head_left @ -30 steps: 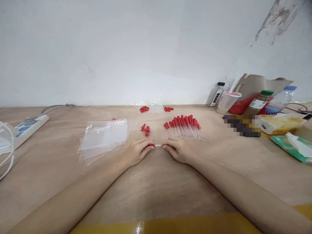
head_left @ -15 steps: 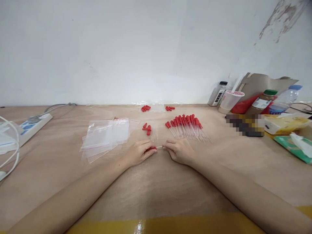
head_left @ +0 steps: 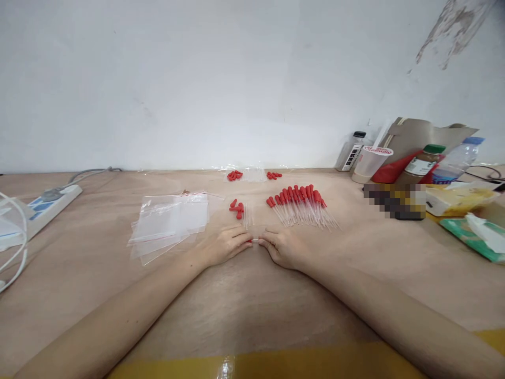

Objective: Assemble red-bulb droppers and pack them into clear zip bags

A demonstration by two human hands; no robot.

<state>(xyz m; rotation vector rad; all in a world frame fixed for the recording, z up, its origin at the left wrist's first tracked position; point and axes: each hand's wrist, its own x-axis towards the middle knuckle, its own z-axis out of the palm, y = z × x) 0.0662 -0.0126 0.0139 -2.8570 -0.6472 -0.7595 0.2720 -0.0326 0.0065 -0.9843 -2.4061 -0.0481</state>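
My left hand (head_left: 226, 245) is closed around a red rubber bulb (head_left: 250, 241), of which only the tip shows between the fingers. A thin clear dropper tube (head_left: 255, 240) bridges the short gap to my right hand (head_left: 282, 247), which pinches its other end. Just beyond my hands lie several loose red bulbs (head_left: 238, 209) and a few clear tubes (head_left: 248, 215). A row of droppers with red bulbs fitted (head_left: 302, 202) lies past my right hand. Flat clear zip bags (head_left: 169, 221) are stacked to the left.
At the back lie more red bulbs (head_left: 234, 176) and clear tubes (head_left: 254, 174) on plastic. A power strip (head_left: 59, 208) with cables sits at left. A paper cup (head_left: 371, 164), bottles (head_left: 424, 163), a grey bag (head_left: 418, 134) and a green tissue pack (head_left: 473, 237) crowd the right.
My hands have drawn slightly closer together. Less of the tube and less of the red bulb shows between them.
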